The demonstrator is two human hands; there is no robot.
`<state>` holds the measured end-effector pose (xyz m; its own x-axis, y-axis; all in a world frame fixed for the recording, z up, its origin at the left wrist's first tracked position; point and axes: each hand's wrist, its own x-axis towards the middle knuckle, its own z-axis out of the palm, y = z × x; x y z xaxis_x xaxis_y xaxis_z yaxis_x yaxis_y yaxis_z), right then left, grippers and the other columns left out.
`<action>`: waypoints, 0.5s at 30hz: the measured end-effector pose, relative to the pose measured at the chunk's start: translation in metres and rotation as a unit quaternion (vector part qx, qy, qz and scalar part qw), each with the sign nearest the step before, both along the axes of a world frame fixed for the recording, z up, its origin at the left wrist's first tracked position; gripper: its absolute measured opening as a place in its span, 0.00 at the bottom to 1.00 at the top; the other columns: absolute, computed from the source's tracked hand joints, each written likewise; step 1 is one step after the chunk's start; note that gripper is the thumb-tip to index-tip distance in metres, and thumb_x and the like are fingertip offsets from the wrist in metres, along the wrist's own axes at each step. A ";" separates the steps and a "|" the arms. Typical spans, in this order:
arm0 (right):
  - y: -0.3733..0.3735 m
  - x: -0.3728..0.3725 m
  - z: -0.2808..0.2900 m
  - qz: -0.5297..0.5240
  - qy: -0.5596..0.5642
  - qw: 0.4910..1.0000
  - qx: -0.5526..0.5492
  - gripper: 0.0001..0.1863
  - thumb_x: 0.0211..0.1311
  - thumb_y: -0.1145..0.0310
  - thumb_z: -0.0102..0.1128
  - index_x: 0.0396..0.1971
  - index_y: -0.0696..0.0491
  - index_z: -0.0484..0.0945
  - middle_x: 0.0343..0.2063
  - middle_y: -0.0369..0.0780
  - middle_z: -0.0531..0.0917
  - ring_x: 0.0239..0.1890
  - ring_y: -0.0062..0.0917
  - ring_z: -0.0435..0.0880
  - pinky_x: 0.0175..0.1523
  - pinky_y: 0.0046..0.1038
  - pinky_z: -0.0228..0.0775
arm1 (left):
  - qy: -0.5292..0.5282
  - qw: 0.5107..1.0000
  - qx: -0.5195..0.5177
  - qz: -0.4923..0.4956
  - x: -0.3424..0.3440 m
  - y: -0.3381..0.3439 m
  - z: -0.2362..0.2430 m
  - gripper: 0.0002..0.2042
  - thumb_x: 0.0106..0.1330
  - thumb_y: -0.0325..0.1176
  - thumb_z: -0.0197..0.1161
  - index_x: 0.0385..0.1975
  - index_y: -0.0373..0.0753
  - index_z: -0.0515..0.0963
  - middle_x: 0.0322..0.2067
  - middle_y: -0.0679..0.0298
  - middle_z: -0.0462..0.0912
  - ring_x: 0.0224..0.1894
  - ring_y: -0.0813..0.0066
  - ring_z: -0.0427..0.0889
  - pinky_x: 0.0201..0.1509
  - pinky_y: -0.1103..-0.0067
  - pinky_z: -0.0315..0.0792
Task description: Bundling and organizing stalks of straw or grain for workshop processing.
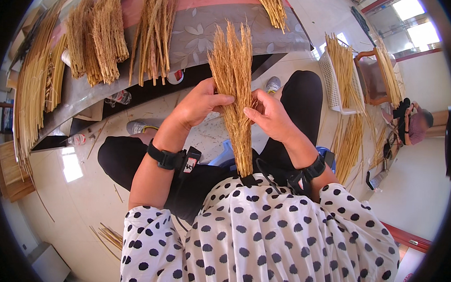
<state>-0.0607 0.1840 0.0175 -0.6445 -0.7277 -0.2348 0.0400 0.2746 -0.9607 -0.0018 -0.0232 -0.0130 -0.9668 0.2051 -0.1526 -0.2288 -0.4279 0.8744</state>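
Note:
A bundle of dried straw-coloured stalks with bushy tops (234, 91) stands nearly upright in front of my lap, bushy end away from me, its narrow base close to my waist. My left hand (207, 101) is closed round the bundle's left side, thumb across the front. My right hand (268, 115) grips its right side, thumb on the front and fingers curled partly out of sight behind it.
A covered table (199, 40) ahead holds several bunches of similar stalks (107, 47). At the right are a white plastic basket of stalks (343, 78), a wooden chair (367, 76), stalks on the floor (349, 145) and a seated person (407, 122). A wooden piece (11, 173) stands left.

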 end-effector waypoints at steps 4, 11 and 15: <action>-0.002 0.001 -0.007 -0.020 0.071 0.997 0.019 0.14 0.59 0.71 0.61 0.41 0.61 0.71 0.32 0.39 0.80 0.32 0.15 0.78 0.36 0.23 0.72 | 0.000 0.996 -0.072 0.053 0.001 0.006 0.007 0.20 0.61 0.28 0.60 0.54 0.34 0.68 0.46 0.61 0.78 0.46 0.74 0.79 0.48 0.74 0.76; -0.011 0.007 0.004 -0.036 0.191 0.974 0.113 0.14 0.52 0.71 0.65 0.35 0.60 0.72 0.27 0.43 0.79 0.25 0.25 0.80 0.31 0.26 0.71 | 0.056 0.955 -0.248 0.155 0.003 0.017 0.002 0.23 0.60 0.31 0.65 0.53 0.33 0.67 0.44 0.60 0.78 0.45 0.76 0.78 0.47 0.76 0.75; -0.016 0.010 0.011 -0.014 0.301 0.950 0.080 0.16 0.50 0.71 0.66 0.36 0.59 0.71 0.26 0.44 0.77 0.24 0.31 0.80 0.30 0.29 0.71 | 0.043 0.921 -0.334 0.196 0.004 0.023 0.010 0.26 0.55 0.36 0.70 0.50 0.30 0.68 0.40 0.55 0.80 0.43 0.70 0.80 0.46 0.75 0.74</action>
